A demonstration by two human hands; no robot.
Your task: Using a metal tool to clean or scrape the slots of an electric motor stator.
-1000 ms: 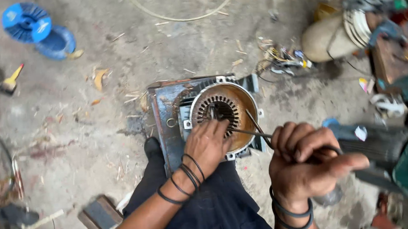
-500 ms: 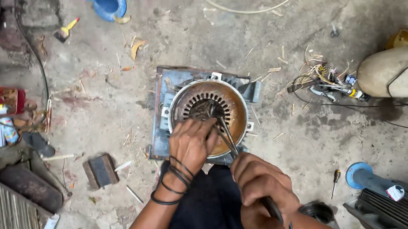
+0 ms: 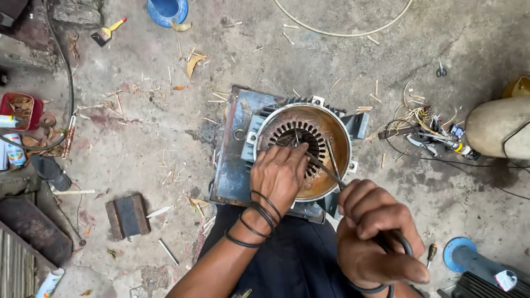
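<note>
the fingers [image 3: 379, 218] of the right hand [image 3: 374, 237] are curled tight together around the dark handle of a long thin metal tool [image 3: 334, 172], low and right of centre in the frame; the tool's slim shaft runs up and to the left from the fist into the open bore of the motor stator [image 3: 302, 150]. just to the left, the left hand [image 3: 279, 176] lies on the stator's rim with its fingers [image 3: 293, 153] together and stretched forward, their tips touching the slotted iron core; it grips nothing, only presses down. black bands circle both wrists, and the person's dark trousers [image 3: 285, 270] fill the bottom centre of the frame. the stator sits in the middle of the frame on the concrete floor [image 3: 154, 143], a round rusty-orange ring in a grey finned housing, resting on a bluish metal plate [image 3: 234, 151]. to the lower left lies a small dark block [image 3: 128, 215], and beside it a short pale stick. at the lower right stands a blue round-based thing [image 3: 464, 254]. further right, a tangle of thin wires [image 3: 426, 127] lies beside a large tan rounded casing [image 3: 509, 128]. small scissors [image 3: 441, 69] lie in the upper right. a pale cord [image 3: 344, 32] loops across the top, a blue round-based thing [image 3: 167, 4] stands at the top edge, and a red tray [image 3: 20, 110] with cans beside it sits at the far left.
</note>
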